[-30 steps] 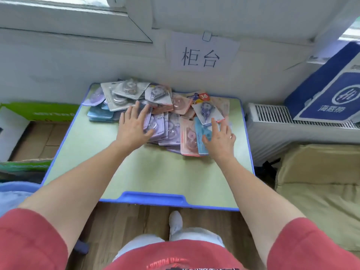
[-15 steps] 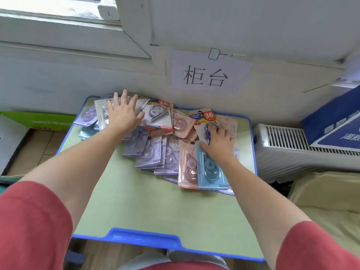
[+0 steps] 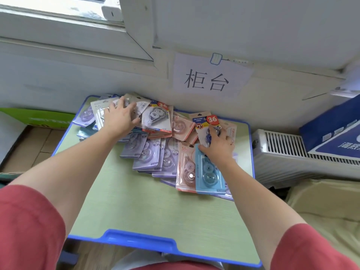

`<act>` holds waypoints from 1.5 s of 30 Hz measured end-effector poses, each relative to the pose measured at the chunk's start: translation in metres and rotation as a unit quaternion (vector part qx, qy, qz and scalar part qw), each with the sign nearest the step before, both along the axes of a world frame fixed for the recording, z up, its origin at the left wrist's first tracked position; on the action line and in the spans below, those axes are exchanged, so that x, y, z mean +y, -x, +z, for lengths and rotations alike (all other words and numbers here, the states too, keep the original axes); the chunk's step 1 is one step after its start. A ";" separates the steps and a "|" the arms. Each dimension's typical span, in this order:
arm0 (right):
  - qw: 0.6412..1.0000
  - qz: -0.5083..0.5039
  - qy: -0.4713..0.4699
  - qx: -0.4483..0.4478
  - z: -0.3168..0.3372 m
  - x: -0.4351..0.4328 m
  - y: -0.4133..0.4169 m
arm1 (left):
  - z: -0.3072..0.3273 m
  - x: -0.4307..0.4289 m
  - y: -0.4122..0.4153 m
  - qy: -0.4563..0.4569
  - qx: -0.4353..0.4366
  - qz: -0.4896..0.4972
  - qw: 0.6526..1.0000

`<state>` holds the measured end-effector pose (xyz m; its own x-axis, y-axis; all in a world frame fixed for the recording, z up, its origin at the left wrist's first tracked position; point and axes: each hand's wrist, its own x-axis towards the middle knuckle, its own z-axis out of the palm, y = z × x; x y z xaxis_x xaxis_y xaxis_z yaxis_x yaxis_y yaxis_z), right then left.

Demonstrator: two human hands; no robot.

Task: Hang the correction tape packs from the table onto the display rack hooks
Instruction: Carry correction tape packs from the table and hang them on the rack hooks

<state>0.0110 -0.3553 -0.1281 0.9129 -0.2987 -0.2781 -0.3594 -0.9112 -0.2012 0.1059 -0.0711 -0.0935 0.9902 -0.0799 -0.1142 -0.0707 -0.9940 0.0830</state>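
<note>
In the head view, the correction tape packs (image 3: 155, 152) lie in a loose, overlapping heap on the far half of the green table (image 3: 146, 207), against the wall in the middle of the frame.

The left hand (image 3: 119, 118) is on the upper left part of the heap. Its fingers are spread apart and nearly straight, and the palm and fingertips rest flat on several grey packs (image 3: 98, 112). It closes around nothing.

The right hand (image 3: 218, 146) is on the right part of the heap. Its fingers are bent and close together, curled over the dark blue blister of a white pack with a red 36 badge (image 3: 202, 121). The thumb lies at the top edge of a light blue pack (image 3: 209, 172), which sits just below the hand beside a pink one (image 3: 186, 172). I cannot tell if the white pack is lifted from the heap or only held down.

On the wall above the heap hangs a paper sign (image 3: 210, 76) with two characters. A white radiator (image 3: 282, 151) stands at the right of the table.
</note>
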 end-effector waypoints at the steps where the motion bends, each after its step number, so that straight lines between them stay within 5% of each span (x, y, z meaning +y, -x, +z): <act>1: 1.000 -0.009 0.001 -0.007 0.001 0.001 0.002 | 0.000 0.001 0.005 0.001 -0.012 0.001 1.000; 17: 0.995 -0.084 -0.003 -0.053 0.019 0.069 0.105 | 0.007 0.054 0.109 0.029 -0.031 -0.055 0.998; 45: 0.985 -0.162 -0.024 -0.058 -0.023 0.159 0.461 | -0.042 0.104 0.426 0.031 0.006 -0.148 0.988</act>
<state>-0.4499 -0.1960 -0.1510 0.7978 -0.5690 -0.1994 -0.6025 -0.7403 -0.2982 -0.3202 0.0329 -0.1350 0.9207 -0.3738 -0.1119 -0.3568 -0.9227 0.1464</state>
